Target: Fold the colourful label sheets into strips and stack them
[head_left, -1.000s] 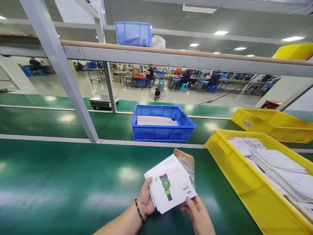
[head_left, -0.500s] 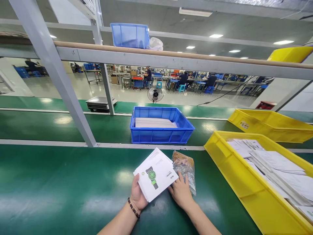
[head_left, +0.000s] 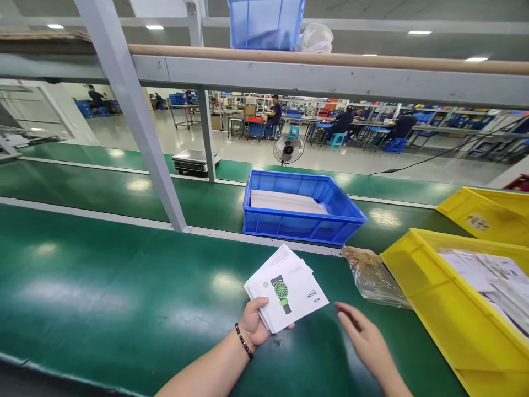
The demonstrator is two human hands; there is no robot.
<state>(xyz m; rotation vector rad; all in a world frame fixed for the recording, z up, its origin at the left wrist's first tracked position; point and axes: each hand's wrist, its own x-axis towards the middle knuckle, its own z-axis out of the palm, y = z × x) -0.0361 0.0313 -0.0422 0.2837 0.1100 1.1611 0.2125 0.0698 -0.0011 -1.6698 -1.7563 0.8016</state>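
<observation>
My left hand (head_left: 254,322) grips a stack of white leaflets (head_left: 287,286) printed with a green and black fan, held just above the green belt (head_left: 103,275). A beaded bracelet circles that wrist. My right hand (head_left: 363,339) hovers open over the belt to the right of the stack, fingers stretched out, holding nothing. A clear plastic bag with brownish contents (head_left: 372,275) lies on the belt beyond my right hand, against the near yellow bin (head_left: 417,298).
The near yellow bin holds white papers. A second yellow bin (head_left: 487,212) stands behind it. A blue crate (head_left: 301,223) with white sheets sits on the far belt. A slanted grey post (head_left: 132,116) rises at the left. People sit at tables in the background.
The view has swung left. My right hand has let go of the leaflets and pulled back to the right, open. The plastic bag now lies farther from the stack.
</observation>
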